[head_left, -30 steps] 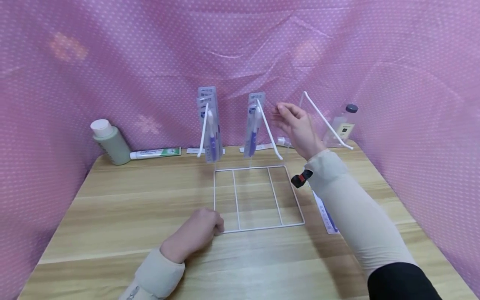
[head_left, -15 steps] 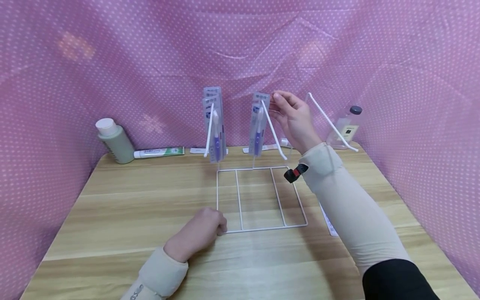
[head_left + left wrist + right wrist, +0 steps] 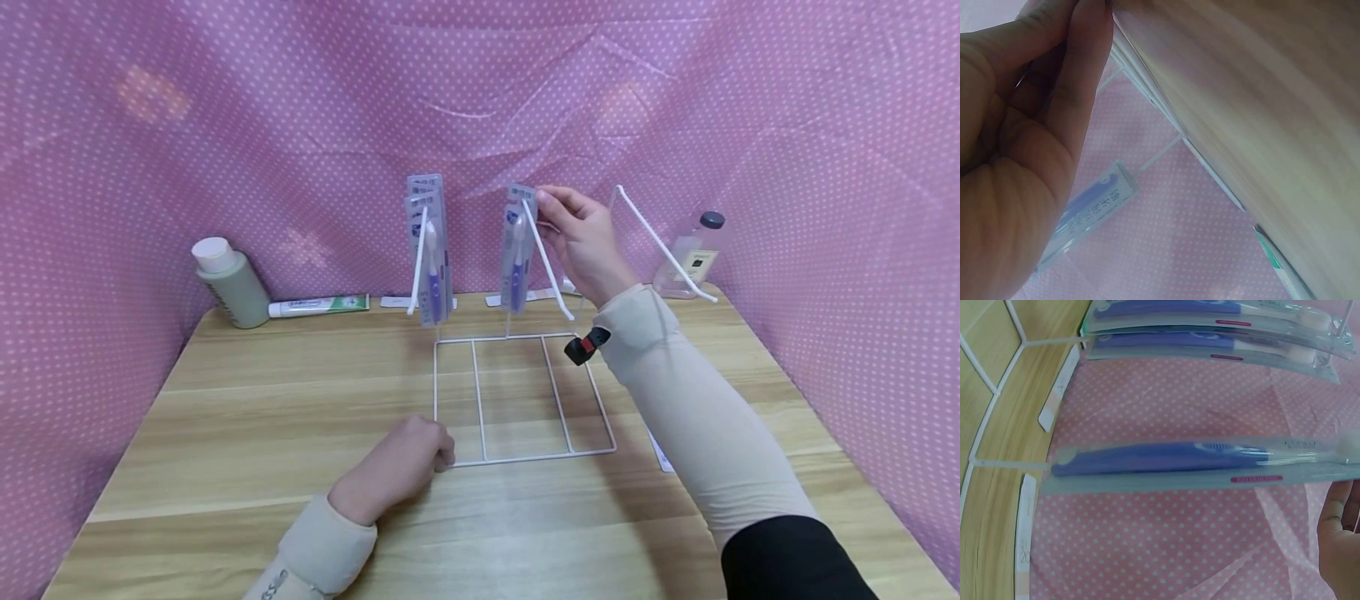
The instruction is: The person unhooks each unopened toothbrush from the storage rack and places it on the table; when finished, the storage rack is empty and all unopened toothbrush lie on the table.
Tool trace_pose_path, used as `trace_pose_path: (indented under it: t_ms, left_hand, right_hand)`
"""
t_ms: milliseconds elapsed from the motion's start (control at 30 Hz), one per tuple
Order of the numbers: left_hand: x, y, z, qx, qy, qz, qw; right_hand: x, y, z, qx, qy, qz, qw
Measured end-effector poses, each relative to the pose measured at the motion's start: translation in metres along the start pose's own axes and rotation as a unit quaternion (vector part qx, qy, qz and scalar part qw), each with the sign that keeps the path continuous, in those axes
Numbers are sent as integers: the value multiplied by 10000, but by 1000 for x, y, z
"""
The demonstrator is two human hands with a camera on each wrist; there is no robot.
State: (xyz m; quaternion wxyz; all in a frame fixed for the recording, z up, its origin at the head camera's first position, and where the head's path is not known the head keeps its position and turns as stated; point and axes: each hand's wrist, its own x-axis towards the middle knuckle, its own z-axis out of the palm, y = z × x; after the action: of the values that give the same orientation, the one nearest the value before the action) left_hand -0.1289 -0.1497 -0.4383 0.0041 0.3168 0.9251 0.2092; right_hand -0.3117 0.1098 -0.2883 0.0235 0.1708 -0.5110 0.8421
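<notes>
My left hand [image 3: 401, 462] pinches the front left corner of a white wire display rack [image 3: 525, 457] on the table. Its fingertips are partly hidden in the head view. My right hand [image 3: 585, 237] holds the upper right edge of a packaged toothbrush [image 3: 515, 267] hanging on the rack's middle hook; the right wrist view shows the fingers by the brush-head end of this toothbrush pack [image 3: 1179, 459]. Several more toothbrush packs [image 3: 427, 258] hang on the left hook. The right hook [image 3: 660, 242] bears nothing.
A green bottle with a white cap [image 3: 231, 283] and a toothpaste tube [image 3: 318, 306] stand and lie back left. A clear bottle with a black cap [image 3: 688, 254] is back right. Another toothbrush pack [image 3: 660, 450] lies partly under my right sleeve. Pink dotted cloth [image 3: 300, 125] surrounds the table.
My right hand has moved left from the space between the middle and right hooks to the edge of the middle toothbrush pack. My left hand stays on the rack corner.
</notes>
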Motion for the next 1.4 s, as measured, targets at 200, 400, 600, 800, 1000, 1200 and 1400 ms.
trace_pose_path:
  t_ms: [200, 400, 600, 800, 1000, 1200, 1400]
  left_hand:
    - [1, 1, 0, -58, -33, -5, 10000]
    - [2, 1, 2, -29, -25, 51, 10000]
    - [2, 3, 1, -19, 1, 53, 10000]
    - [3, 4, 0, -36, -30, 64, 10000]
    - [2, 5, -2, -48, -16, 70, 10000]
    - [1, 5, -2, -180, -85, -28, 9998]
    - [1, 1, 0, -202, -109, -79, 9997]
  right_hand:
    - [-2, -1, 1, -44, 121, 34, 9999]
    - [-5, -2, 1, -185, 73, 78, 9998]
    - [-14, -7, -3, -85, -57, 222, 9997]
    - [-33, -17, -6, -318, -386, 272, 9984]
    - [-55, -26, -5, -707, -679, 259, 9949]
    - [-77, -31, -4, -830, -1049, 221, 9908]
    - [-97, -37, -3, -999, -1395, 238, 9849]
